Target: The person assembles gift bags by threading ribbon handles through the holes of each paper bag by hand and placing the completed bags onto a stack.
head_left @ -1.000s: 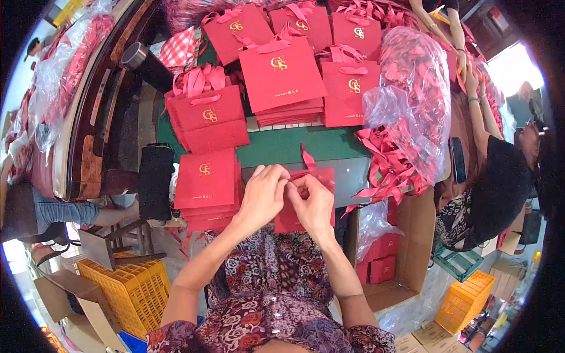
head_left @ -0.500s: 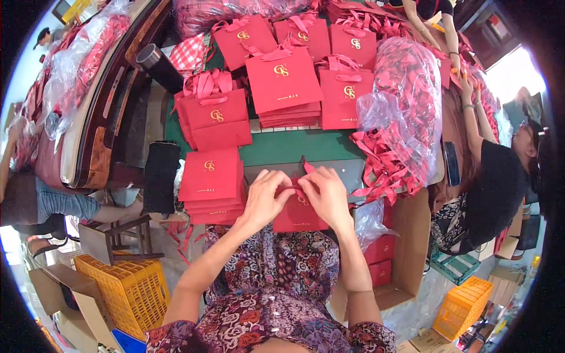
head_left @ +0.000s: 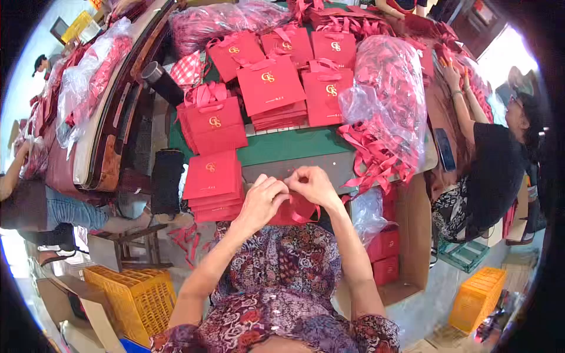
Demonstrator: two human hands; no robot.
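A small red paper gift bag [head_left: 297,210] lies at the table's near edge in front of me. Both hands meet at its top edge. My left hand [head_left: 262,200] is closed in a pinch on the bag's upper left. With thumb and finger pressed together, my right hand [head_left: 316,187] pinches a red ribbon [head_left: 302,219] that loops down over the bag's front. The fingertips partly hide the ribbon and bag edge. Left of my hands lies a stack of flat red bags [head_left: 212,179] without visible handles.
Stacks of ribbon-handled red bags [head_left: 272,88] stand farther back on the green tabletop [head_left: 288,144]. A clear plastic sack of red ribbons [head_left: 391,82] lies at right, above an open cardboard box [head_left: 412,235]. A dark tumbler [head_left: 162,82] leans at left. A co-worker [head_left: 500,159] works at right.
My hands have shifted slightly, the right one turning more sideways. The ribbon that stuck up behind the bag now hangs in a loop over its front. The view has moved a little.
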